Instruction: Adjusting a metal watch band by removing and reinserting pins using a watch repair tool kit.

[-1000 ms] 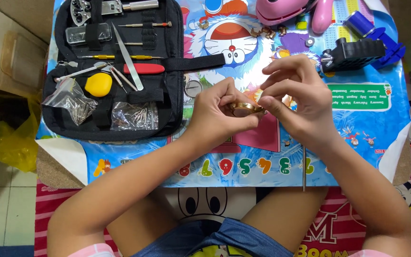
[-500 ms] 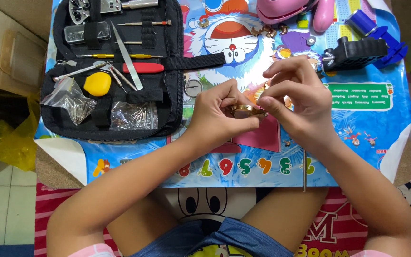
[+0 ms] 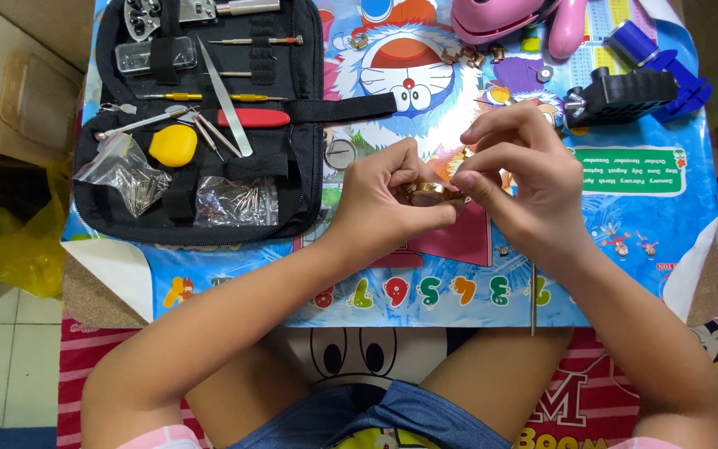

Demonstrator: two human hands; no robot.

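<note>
Hardly anything has moved since the earlier frames: left hand (image 3: 384,195) grasping the small gold-coloured piece (image 3: 432,194) above the surface (image 3: 625,249), right hand (image 3: 525,179) fingertips pinching its right edge, so the fiddling continues.

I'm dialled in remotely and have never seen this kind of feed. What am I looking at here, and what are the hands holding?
There is no machine: a camera on a person's head looks down at their two bare hands. The left hand and right hand pinch one small gold-coloured metal piece between them above a colourful cartoon mat. To the left lies an open black tool case with tweezers, a red-handled tool, a yellow lump and bags of tiny parts. At the far edge sit a pink object and a black block.
</note>
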